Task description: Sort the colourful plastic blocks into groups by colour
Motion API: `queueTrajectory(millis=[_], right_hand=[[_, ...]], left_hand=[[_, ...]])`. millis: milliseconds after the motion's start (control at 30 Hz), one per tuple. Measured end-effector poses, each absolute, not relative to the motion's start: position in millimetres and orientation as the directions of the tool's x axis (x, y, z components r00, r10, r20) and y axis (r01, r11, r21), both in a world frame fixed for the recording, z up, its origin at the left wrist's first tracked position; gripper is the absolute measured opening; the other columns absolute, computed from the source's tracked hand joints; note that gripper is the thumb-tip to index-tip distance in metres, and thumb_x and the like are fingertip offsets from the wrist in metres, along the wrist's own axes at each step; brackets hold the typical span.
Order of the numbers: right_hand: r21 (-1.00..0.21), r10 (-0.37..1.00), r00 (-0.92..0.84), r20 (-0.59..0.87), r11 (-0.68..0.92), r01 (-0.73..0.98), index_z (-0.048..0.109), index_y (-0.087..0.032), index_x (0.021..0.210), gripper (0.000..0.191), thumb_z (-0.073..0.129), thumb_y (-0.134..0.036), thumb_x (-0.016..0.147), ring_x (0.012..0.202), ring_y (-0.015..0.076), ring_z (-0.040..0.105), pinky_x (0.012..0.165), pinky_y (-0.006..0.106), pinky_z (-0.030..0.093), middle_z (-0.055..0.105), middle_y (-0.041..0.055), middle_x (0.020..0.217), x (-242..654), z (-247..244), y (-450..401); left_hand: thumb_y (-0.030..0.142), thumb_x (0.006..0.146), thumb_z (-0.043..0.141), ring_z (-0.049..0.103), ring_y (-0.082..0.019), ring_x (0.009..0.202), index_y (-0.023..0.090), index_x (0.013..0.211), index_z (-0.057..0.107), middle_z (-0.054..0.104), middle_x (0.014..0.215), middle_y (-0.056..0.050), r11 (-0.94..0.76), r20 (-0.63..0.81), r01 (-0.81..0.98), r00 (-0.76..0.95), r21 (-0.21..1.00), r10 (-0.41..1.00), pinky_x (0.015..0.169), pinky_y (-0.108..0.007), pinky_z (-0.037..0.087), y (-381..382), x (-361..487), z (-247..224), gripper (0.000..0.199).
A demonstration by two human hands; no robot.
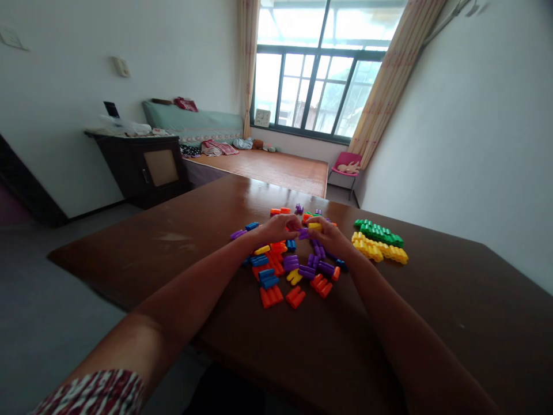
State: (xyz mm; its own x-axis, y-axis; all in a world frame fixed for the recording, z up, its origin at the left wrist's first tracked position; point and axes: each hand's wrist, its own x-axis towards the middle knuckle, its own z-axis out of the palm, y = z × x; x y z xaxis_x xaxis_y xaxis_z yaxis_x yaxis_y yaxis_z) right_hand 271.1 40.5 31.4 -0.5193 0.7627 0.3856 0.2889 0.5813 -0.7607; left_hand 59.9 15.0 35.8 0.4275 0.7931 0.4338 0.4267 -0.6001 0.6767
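Note:
Over the far part of a loose pile of plastic blocks, my two hands are close together. My right hand [327, 230] has its fingers closed on a yellow block [315, 226]. Just left of it, my left hand [280, 227] is closed beside a purple block [303, 233]; whether its fingers grip that block is too small to tell. Nearer to me lie orange blocks [271, 297], blue blocks [268, 279], purple blocks [291, 263] and a yellow block [294, 277].
Right of the pile, joined green blocks [380, 233] and joined yellow blocks [380, 249] lie in rows on the brown table [449, 288]. Beyond the table are a bed [280, 167], a dark cabinet [142, 164] and a pink chair [345, 160].

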Motion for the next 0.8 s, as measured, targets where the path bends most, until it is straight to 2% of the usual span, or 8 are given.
queueTrajectory(millis=[133,233,300,433,600,667,800], right_hand=[[-0.833,0.852,-0.341,0.396,0.490,0.257,0.054,-0.018,0.105,0.047,0.067,-0.050,0.073,0.072,0.0170,0.063,0.065,0.032,0.055,0.064,0.0031,0.085,294.7,45.9,54.3],[-0.824,0.912,-0.189,0.364,0.410,0.392,0.051,-0.017,0.111,0.059,0.075,-0.048,0.066,0.067,0.0183,0.064,0.057,0.031,0.054,0.067,0.0062,0.086,345.1,69.1,66.6],[-0.781,0.946,-0.191,0.263,0.325,0.533,0.056,-0.018,0.109,0.054,0.074,-0.045,0.067,0.063,0.0178,0.064,0.056,0.029,0.053,0.068,0.0070,0.083,390.6,82.6,71.7],[-0.644,0.981,-0.192,-0.030,0.128,0.754,0.066,-0.019,0.107,0.039,0.071,-0.036,0.072,0.056,0.0142,0.061,0.053,0.027,0.052,0.068,0.0049,0.076,469.3,88.3,69.4],[-0.528,0.932,0.022,-0.361,-0.224,0.819,0.063,-0.015,0.107,0.041,0.076,-0.017,0.068,0.054,0.0124,0.061,0.056,0.026,0.054,0.063,0.0021,0.071,492.8,64.5,62.9],[-0.506,0.907,0.064,-0.416,-0.289,0.813,0.061,-0.014,0.102,0.039,0.078,-0.015,0.066,0.053,0.0124,0.062,0.057,0.026,0.055,0.061,0.0001,0.066,488.6,54.7,64.3],[-0.535,0.905,0.054,-0.421,-0.296,0.791,0.061,-0.017,0.095,0.035,0.080,-0.018,0.066,0.058,0.0124,0.064,0.058,0.023,0.055,0.063,-0.0008,0.067,485.5,45.5,71.0]], left_hand=[[0.025,0.070,0.069,0.059,-0.013,0.070,0.015,0.082,0.066,0.065,0.076,-0.002,-0.602,0.417,0.487,0.442,0.633,0.795,0.062,-0.023,0.047,23.6,47.9,31.9,0.016],[0.028,0.071,0.067,0.061,-0.015,0.070,0.014,0.084,0.067,0.068,0.078,-0.003,-0.579,0.385,0.508,0.441,0.638,0.811,0.063,-0.024,0.048,29.2,37.2,30.1,0.019],[0.028,0.071,0.067,0.062,-0.015,0.071,0.014,0.085,0.068,0.069,0.078,-0.004,-0.574,0.362,0.539,0.453,0.616,0.815,0.065,-0.025,0.048,32.3,31.1,27.7,0.019],[0.027,0.072,0.065,0.063,-0.016,0.070,0.017,0.084,0.070,0.071,0.079,-0.003,-0.607,0.346,0.602,0.501,0.519,0.793,0.067,-0.025,0.048,38.0,25.6,20.6,0.016],[0.029,0.076,0.062,0.064,-0.016,0.075,0.018,0.089,0.070,0.072,0.085,-0.002,-0.637,0.339,0.642,0.540,0.427,0.770,0.070,-0.024,0.048,38.1,25.2,19.2,0.019],[0.030,0.077,0.061,0.064,-0.015,0.076,0.018,0.090,0.070,0.072,0.086,-0.002,-0.635,0.333,0.658,0.540,0.406,0.773,0.071,-0.024,0.048,36.8,24.8,20.3,0.020],[0.029,0.077,0.061,0.064,-0.016,0.077,0.017,0.090,0.070,0.072,0.087,-0.003,-0.625,0.325,0.671,0.533,0.400,0.781,0.071,-0.024,0.048,36.5,24.1,20.4,0.020]])
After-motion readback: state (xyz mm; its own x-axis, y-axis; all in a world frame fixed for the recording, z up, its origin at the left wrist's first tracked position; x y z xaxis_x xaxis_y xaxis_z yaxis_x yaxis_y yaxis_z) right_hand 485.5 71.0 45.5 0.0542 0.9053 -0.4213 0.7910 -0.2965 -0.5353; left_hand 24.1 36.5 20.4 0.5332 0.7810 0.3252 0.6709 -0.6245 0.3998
